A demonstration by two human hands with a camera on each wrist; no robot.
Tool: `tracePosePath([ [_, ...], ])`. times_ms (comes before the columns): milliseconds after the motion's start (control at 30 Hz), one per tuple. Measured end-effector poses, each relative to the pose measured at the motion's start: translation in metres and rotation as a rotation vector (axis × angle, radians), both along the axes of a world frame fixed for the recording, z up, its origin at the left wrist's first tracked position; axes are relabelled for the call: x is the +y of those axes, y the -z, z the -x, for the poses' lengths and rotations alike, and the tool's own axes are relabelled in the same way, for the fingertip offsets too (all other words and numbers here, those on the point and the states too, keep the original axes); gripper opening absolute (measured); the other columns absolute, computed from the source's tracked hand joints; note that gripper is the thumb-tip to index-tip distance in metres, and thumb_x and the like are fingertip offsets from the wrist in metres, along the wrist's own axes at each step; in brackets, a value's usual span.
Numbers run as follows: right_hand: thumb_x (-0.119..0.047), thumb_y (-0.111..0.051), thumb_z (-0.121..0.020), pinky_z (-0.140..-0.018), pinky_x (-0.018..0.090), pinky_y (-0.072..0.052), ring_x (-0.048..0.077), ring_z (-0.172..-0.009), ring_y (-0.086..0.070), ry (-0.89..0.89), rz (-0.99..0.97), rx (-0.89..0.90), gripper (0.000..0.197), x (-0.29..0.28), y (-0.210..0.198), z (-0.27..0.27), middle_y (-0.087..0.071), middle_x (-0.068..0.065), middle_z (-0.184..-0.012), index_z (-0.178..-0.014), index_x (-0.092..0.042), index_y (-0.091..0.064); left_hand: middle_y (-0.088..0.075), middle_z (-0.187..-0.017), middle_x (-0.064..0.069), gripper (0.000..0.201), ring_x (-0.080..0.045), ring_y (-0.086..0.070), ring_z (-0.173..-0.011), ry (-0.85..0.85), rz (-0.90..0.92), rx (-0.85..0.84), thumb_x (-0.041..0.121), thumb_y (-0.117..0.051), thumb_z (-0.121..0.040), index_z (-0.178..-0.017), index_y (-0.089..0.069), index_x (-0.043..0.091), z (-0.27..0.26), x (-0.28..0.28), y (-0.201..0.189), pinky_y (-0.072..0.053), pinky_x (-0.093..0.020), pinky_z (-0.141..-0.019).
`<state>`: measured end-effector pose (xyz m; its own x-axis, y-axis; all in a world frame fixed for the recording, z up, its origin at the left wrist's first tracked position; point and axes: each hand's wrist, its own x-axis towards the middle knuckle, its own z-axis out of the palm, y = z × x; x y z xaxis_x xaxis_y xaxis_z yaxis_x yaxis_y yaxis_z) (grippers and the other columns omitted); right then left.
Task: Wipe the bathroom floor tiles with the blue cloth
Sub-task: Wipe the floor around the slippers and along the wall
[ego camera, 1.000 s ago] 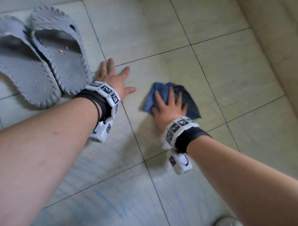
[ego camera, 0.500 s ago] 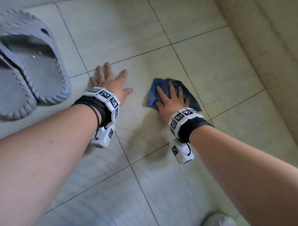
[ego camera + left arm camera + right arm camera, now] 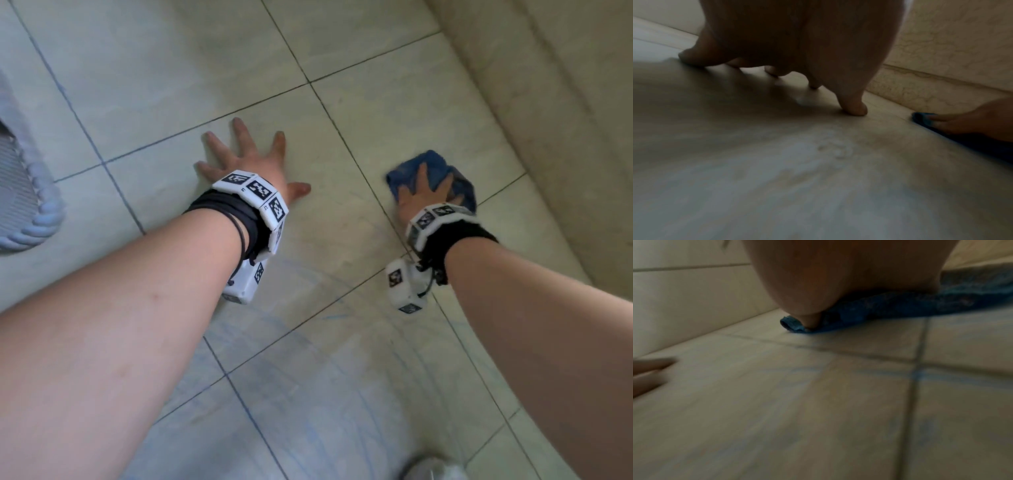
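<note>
Since half a second ago, both hands have travelled toward the right-hand wall base, and the grey slipper [image 3: 24,192] now shows only as a sliver at the left edge of the floor in the head view. Left to right: the slipper lies well apart from the left hand [image 3: 246,164], which is spread flat, fingers splayed and straight on a floor tile [image 3: 137,85], holding nothing and apparently bracing the body. To its right, across a grout line [image 3: 346,144], the right hand [image 3: 423,193] presses the blue cloth [image 3: 462,188] flat against the tile with extended fingers; the right wrist view shows the thumb bearing down on a rolled edge of the cloth. The cloth sits near the right edge of the floor, close to the beige wall base [image 3: 534,113] but seemingly not yet touching it. Judgement: the step in hand is a wiping stroke toward the wall; it is done well with even palm pressure, the cloth kept unfolded under the whole hand, and overlapping passes carried right into the joint at the wall base. Faint blue streaks [image 3: 342,394] mark the nearer tiles, suggesting residue there that needs a further pass. Surface is pale, glossy, marbled tile with dark grout; a pale rounded object [image 3: 431,471] at the near edge is unidentifiable.
</note>
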<state>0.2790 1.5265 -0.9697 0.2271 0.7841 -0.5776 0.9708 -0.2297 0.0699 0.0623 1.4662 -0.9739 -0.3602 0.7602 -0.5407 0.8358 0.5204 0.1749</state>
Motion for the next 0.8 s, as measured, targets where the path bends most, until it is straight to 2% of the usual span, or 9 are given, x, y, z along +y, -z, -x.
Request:
tracePosePath([
  [100, -0.049, -0.026, -0.103, -0.117, 0.059, -0.001, 0.041, -0.146, 0.015, -0.161, -0.018, 0.076, 0.06, -0.016, 0.004, 0.04, 0.023, 0.002, -0.161, -0.153, -0.041, 0.007, 0.022, -0.163, -0.013, 0.091, -0.054, 0.016, -0.144, 0.007, 0.007, 0.005, 0.074, -0.052, -0.085, -0.155, -0.001, 0.045, -0.014, 0.016, -0.003, -0.008, -0.074, -0.11],
  [200, -0.049, -0.029, -0.103, -0.118, 0.057, -0.002, 0.037, -0.147, 0.015, -0.219, -0.001, 0.123, 0.061, -0.016, 0.009, 0.029, 0.022, -0.002, -0.161, -0.153, -0.044, 0.004, 0.022, -0.163, -0.013, 0.09, -0.054, 0.016, -0.144, -0.011, 0.027, 0.008, 0.075, -0.05, -0.085, -0.154, 0.001, 0.047, -0.02, 0.024, -0.003, -0.009, -0.075, -0.108],
  [367, -0.049, -0.024, -0.104, -0.119, 0.055, -0.001, 0.039, -0.148, 0.012, 0.131, -0.027, 0.006, 0.059, 0.003, 0.001, -0.051, 0.022, 0.002, -0.161, -0.153, -0.041, 0.008, 0.022, -0.163, -0.013, 0.09, -0.055, 0.014, -0.144, -0.001, 0.03, 0.036, 0.078, -0.046, -0.085, -0.154, 0.002, 0.047, -0.02, 0.025, 0.0, -0.012, -0.076, -0.108],
  [467, -0.052, -0.021, -0.103, -0.118, 0.057, 0.002, 0.041, -0.147, 0.013, 0.18, -0.032, -0.006, 0.06, 0.009, 0.003, -0.044, 0.022, 0.005, -0.161, -0.153, -0.04, 0.009, 0.022, -0.163, -0.011, 0.091, -0.057, 0.014, -0.143, 0.014, 0.056, 0.042, 0.078, -0.046, -0.085, -0.154, 0.004, 0.048, -0.019, 0.027, 0.0, -0.012, -0.077, -0.106],
  [567, -0.053, -0.022, -0.101, -0.115, 0.065, -0.002, 0.044, -0.145, 0.016, 0.001, -0.032, 0.048, 0.06, -0.001, 0.009, -0.002, 0.024, 0.003, -0.161, -0.154, -0.041, 0.005, 0.023, -0.162, -0.009, 0.09, -0.06, 0.013, -0.141, 0.058, 0.093, 0.047, 0.079, -0.044, -0.085, -0.153, 0.007, 0.05, -0.015, 0.031, 0.002, -0.012, -0.077, -0.107],
  [667, -0.048, -0.026, -0.103, -0.115, 0.062, -0.002, 0.04, -0.146, 0.018, -0.139, -0.024, 0.145, 0.06, -0.026, 0.006, 0.045, 0.025, 0.001, -0.16, -0.153, -0.041, 0.006, 0.024, -0.162, -0.006, 0.082, -0.06, 0.013, -0.141, 0.137, 0.126, 0.027, 0.074, -0.042, -0.089, -0.152, 0.005, 0.051, 0.0, 0.03, 0.002, -0.013, -0.075, -0.11],
  [733, -0.046, -0.029, -0.103, -0.116, 0.061, -0.001, 0.038, -0.146, 0.018, -0.221, -0.005, 0.172, 0.06, -0.041, 0.001, 0.062, 0.024, -0.001, -0.161, -0.153, -0.042, 0.005, 0.02, -0.164, -0.004, 0.077, -0.054, 0.012, -0.145, 0.219, 0.106, 0.032, 0.071, -0.041, -0.092, -0.152, 0.001, 0.051, 0.017, 0.02, 0.002, -0.013, -0.07, -0.113],
  [800, -0.046, -0.028, -0.103, -0.117, 0.06, -0.001, 0.035, -0.147, 0.018, -0.285, 0.003, 0.178, 0.06, -0.045, 0.005, 0.055, 0.023, -0.003, -0.161, -0.153, -0.043, 0.004, 0.017, -0.165, 0.003, 0.073, -0.041, 0.015, -0.149, 0.23, 0.048, 0.004, 0.066, -0.044, -0.093, -0.152, -0.004, 0.051, 0.033, 0.007, 0.003, -0.011, -0.069, -0.114],
])
